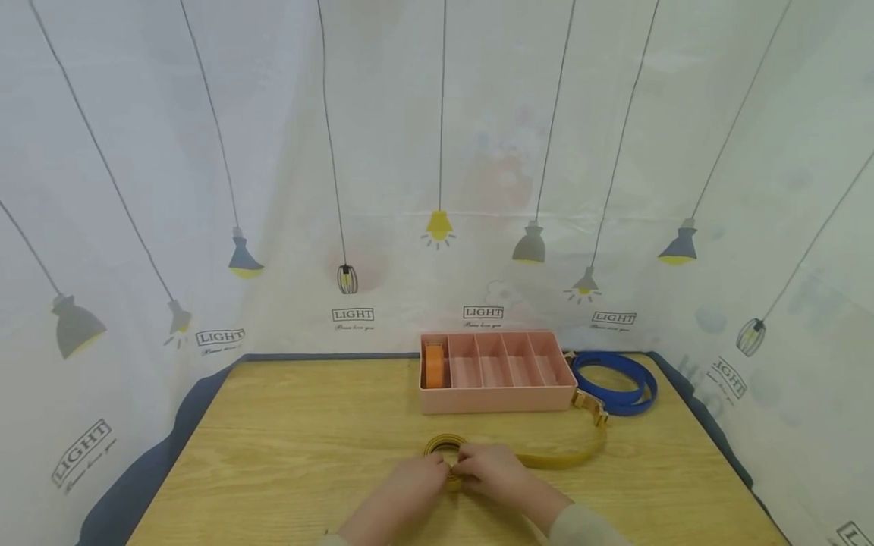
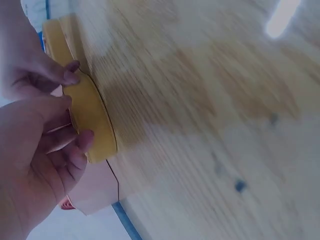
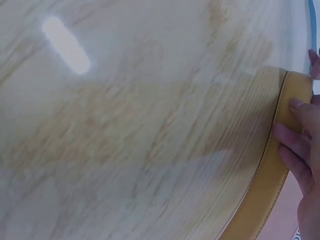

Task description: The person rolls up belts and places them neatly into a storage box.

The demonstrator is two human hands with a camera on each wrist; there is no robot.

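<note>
A mustard-yellow belt [image 1: 560, 460] is partly rolled into a coil [image 1: 444, 438] near the front middle of the table, standing on its edge. My left hand [image 1: 419, 479] holds the coil's near left side, fingers curled against the strap [image 2: 92, 120]. Close beside it, my right hand [image 1: 497, 474] pinches the same strap [image 3: 267, 175] between thumb and fingers. From the coil, the loose length runs right and bends back to a gold buckle [image 1: 590, 406] by the pink box. The hands hide part of the coil's inside.
Behind the hands stands a pink divided box [image 1: 498, 400]; its leftmost compartment holds a rolled orange belt [image 1: 435, 366]. A coiled blue belt [image 1: 645, 390] lies to the box's right. Printed curtains [image 1: 382, 174] enclose the wooden table [image 1: 293, 425] at the back and sides.
</note>
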